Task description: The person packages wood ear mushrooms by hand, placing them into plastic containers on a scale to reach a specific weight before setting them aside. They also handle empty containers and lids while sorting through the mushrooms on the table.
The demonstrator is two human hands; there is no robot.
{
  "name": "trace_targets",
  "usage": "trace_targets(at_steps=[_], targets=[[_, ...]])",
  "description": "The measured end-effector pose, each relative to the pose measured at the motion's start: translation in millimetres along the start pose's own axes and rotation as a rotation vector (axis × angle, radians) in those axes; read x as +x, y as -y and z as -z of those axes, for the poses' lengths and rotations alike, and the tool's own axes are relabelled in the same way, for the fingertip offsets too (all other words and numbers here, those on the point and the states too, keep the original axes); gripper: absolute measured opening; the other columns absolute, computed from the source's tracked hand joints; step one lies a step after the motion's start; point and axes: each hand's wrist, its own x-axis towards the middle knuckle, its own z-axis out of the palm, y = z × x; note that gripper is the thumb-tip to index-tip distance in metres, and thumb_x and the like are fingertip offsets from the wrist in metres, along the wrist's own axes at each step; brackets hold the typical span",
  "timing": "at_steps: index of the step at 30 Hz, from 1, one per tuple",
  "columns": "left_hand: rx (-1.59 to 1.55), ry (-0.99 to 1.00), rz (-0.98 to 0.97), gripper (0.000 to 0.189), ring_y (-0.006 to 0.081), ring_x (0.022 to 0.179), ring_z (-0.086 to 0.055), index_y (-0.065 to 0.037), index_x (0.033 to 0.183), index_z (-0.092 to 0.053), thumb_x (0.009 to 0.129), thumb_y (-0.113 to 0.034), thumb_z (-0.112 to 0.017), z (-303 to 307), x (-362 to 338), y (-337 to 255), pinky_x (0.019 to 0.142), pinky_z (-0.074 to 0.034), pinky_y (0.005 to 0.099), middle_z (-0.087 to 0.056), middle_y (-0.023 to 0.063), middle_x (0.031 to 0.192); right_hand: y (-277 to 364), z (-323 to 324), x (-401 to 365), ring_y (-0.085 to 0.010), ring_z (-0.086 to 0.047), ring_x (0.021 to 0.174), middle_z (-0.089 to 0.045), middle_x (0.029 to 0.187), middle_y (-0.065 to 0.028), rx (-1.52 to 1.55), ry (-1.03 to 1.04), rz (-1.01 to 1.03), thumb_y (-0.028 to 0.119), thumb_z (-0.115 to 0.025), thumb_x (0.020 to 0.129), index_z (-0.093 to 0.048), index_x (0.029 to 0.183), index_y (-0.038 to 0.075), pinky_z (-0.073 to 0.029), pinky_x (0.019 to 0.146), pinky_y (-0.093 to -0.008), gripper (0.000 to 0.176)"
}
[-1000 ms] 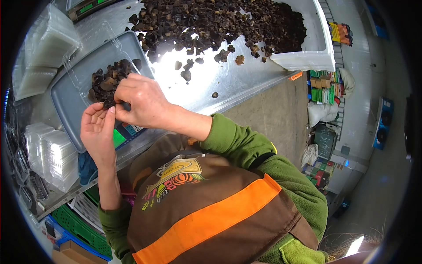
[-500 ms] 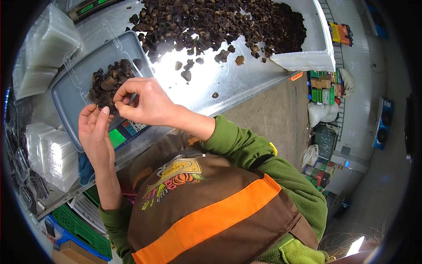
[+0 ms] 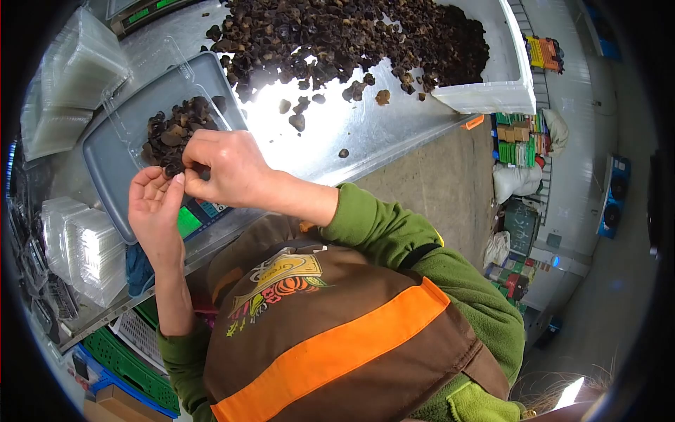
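Dark, curled mushroom-like pieces (image 3: 176, 130) lie in a clear plastic container (image 3: 126, 116) with its lid open, on a grey scale tray (image 3: 105, 169). My left hand (image 3: 156, 204) and my right hand (image 3: 228, 165) meet at the container's near edge. Their fingertips pinch around a small dark piece (image 3: 173, 167), partly covered by the fingers. The scale's green display (image 3: 188, 221) shows just below my right hand.
A large heap of dark pieces (image 3: 316, 42) spreads over the metal table (image 3: 380, 130), running into a white bin (image 3: 517, 88). Stacked clear containers (image 3: 84, 246) stand at the left, with more stacks (image 3: 70, 84) above. Green crates (image 3: 126, 366) sit below.
My right hand has shifted slightly, its fingers more closed at the fingertips of my left hand. My left hand has moved slightly to the right.
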Motion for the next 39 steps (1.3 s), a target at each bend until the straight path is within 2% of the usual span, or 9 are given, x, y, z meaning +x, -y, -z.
trace_targets(at_steps=[5, 10, 12, 16, 19, 20, 22, 30, 39], targets=[[-0.053, 0.004, 0.05, 0.03, 0.0145, 0.094, -0.06, 0.0, 0.109, -0.05, 0.085, 0.005, -0.065, 1, 2, 3, 0.085, -0.048, 0.0254, -0.062, 0.0106, 0.101, -4, 0, 2, -0.0226, -0.061, 0.057, -0.058, 0.066, -0.0076, 0.021, -0.012, 0.005, 0.008, -0.069, 0.067, -0.059, 0.069, 0.003, -0.048, 0.049, -0.0322, 0.011], [-0.111, -0.005, 0.052, 0.03, 0.0141, 0.093, -0.059, -0.001, 0.112, -0.049, 0.086, 0.004, -0.064, 7, 14, 8, 0.083, -0.048, 0.0255, -0.062, 0.0111, 0.103, -36, 8, -1, -0.0087, -0.058, 0.067, -0.06, 0.072, -0.0025, 0.534, 0.028, -0.453, 0.002, -0.064, 0.076, -0.059, 0.077, 0.001, -0.047, 0.06, -0.0241, 0.005], [-0.114, -0.009, 0.027, 0.029, 0.0134, 0.092, -0.059, -0.001, 0.113, -0.049, 0.088, 0.002, -0.063, 12, 19, 7, 0.083, -0.049, 0.0251, -0.062, 0.011, 0.104, -58, 24, -8, -0.0098, -0.059, 0.07, -0.062, 0.077, -0.004, 0.498, 0.006, -0.402, 0.002, -0.059, 0.08, -0.059, 0.081, 0.002, -0.049, 0.064, -0.0241, 0.001], [0.079, -0.101, -0.304, 0.03, 0.0161, 0.093, -0.06, 0.0, 0.112, -0.051, 0.086, 0.002, -0.066, 13, 32, 1, 0.08, -0.049, 0.0271, -0.061, 0.0103, 0.104, -88, 64, -26, -0.0107, -0.059, 0.064, -0.061, 0.074, -0.0034, 0.578, -0.171, -0.577, 0.009, -0.063, 0.08, -0.059, 0.082, 0.002, -0.049, 0.058, -0.0246, 0.008], [0.955, -0.109, -0.569, 0.027, 0.0139, 0.092, -0.059, -0.003, 0.105, -0.062, 0.081, -0.005, -0.073, 17, 39, -15, 0.075, -0.047, 0.0272, -0.063, 0.0042, 0.101, -101, 80, -37, -0.009, -0.059, 0.064, -0.062, 0.074, -0.0036, 0.583, -0.276, -0.645, 0.01, -0.064, 0.082, -0.06, 0.084, 0.001, -0.049, 0.058, -0.0234, 0.01], [0.958, -0.112, -0.578, 0.027, 0.0139, 0.092, -0.059, -0.003, 0.105, -0.062, 0.081, -0.005, -0.073, 20, 42, -16, 0.075, -0.047, 0.0272, -0.063, 0.0042, 0.101, -102, 83, -38, -0.009, -0.059, 0.064, -0.062, 0.074, -0.0036, 0.588, -0.279, -0.638, 0.01, -0.064, 0.082, -0.06, 0.084, 0.001, -0.049, 0.058, -0.0234, 0.01], [0.943, 0.084, -0.426, 0.024, 0.0118, 0.096, -0.058, -0.003, 0.106, -0.063, 0.085, -0.01, -0.071, 32, 51, -13, 0.078, -0.047, 0.0241, -0.063, 0.0042, 0.106, -104, 88, -41, -0.0081, -0.059, 0.066, -0.062, 0.076, -0.0028, 0.584, -0.321, -0.675, 0.011, -0.065, 0.085, -0.062, 0.089, 0.0, -0.049, 0.058, -0.0233, 0.012], [0.55, -0.262, -0.291, 0.049, 0.0184, 0.106, -0.057, 0.005, 0.125, -0.053, 0.089, -0.024, -0.071, 74, 132, -13, 0.094, -0.044, 0.0302, -0.06, 0.0163, 0.118, -109, 98, -36, -0.0109, -0.06, 0.072, -0.065, 0.09, -0.0069, 0.677, -0.384, -0.75, 0.021, -0.059, 0.096, -0.063, 0.108, 0.0, -0.053, 0.064, -0.0239, 0.025], [0.307, -0.214, 0.111, 0.066, 0.0202, 0.114, -0.053, 0.003, 0.134, -0.047, 0.094, -0.049, -0.056, 74, 174, -7, 0.096, -0.041, 0.031, -0.056, 0.0174, 0.126, -103, 80, -32, -0.0097, -0.06, 0.074, -0.065, 0.089, -0.0041, 0.673, -0.335, -0.722, 0.026, -0.057, 0.098, -0.061, 0.114, 0.005, -0.049, 0.064, -0.0229, 0.027]])
